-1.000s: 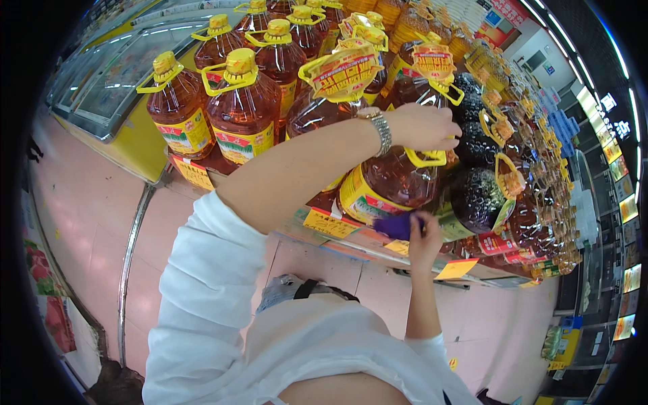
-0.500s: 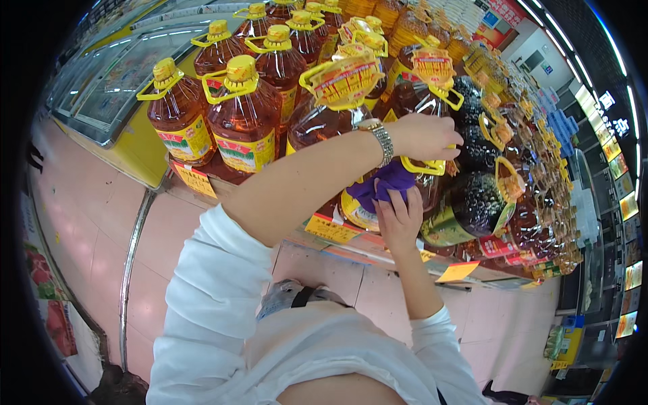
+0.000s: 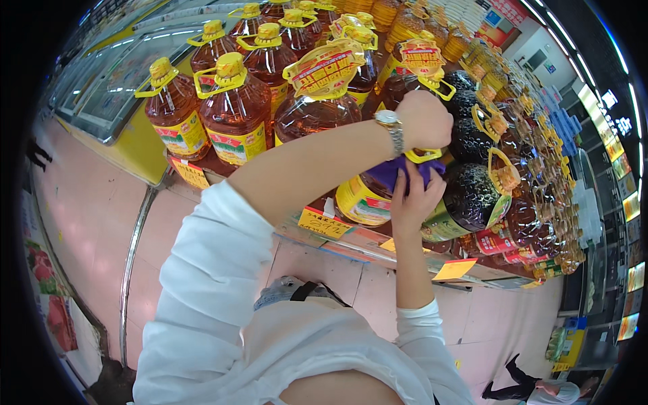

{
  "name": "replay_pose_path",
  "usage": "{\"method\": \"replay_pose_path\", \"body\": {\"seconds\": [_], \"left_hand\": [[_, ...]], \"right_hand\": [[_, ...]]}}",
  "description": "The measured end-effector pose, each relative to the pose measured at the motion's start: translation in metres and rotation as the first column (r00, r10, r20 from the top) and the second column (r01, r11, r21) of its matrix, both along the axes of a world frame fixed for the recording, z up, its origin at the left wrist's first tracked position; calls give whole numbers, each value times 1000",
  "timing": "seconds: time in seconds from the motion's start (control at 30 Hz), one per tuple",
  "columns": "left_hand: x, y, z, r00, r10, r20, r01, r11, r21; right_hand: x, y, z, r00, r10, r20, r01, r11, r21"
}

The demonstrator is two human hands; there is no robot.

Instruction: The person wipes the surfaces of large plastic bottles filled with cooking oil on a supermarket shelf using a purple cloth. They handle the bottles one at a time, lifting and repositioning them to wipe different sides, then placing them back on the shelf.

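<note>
Far L: glass-top display case (image 3: 138, 154) w/ yellow side. L: amber btls (image 3: 233, 125), yellow caps; orange price card (image 3: 190, 173) below. R: dk speckled jug (image 3: 472, 192). Also R: person (image 3: 518, 386), wht top + dk trousers. Far R: lit panels (image 3: 628, 328), red sign (image 3: 506, 15).

I observe a supermarket sales floor: large handled bottles (image 3: 317, 121) stand massed in rows toward twelve o'clock, a yellow price card (image 3: 190, 173) shows at nine, a glass-topped chest freezer (image 3: 111, 101) at ten, lit panels (image 3: 636, 277) toward three.
</note>
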State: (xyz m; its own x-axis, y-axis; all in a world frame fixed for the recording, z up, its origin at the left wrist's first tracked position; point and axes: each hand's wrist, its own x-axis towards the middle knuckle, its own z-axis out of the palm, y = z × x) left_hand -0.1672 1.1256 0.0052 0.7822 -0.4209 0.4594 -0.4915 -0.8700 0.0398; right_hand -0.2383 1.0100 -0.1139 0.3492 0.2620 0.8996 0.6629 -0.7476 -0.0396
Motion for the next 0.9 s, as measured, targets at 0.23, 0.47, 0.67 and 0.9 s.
{"method": "replay_pose_path", "body": {"seconds": [0.23,0.47,0.67,0.9], "left_hand": [[-2,-55,16,965,162,-208,-148,986,78],[-1,-59,29,914,251,-320,-175,953,248],[-13,-58,27,925,255,-280,-194,954,229],[-11,-45,9,988,135,-76,-114,967,228]], "right_hand": [[-10,-38,-34,971,98,220,8,899,-438],[-1,13,-21,985,-170,2,163,941,-295],[-46,-57,-163,939,42,-340,-326,420,-847],[-47,-48,-71,998,-11,-57,4,993,-116]]}}
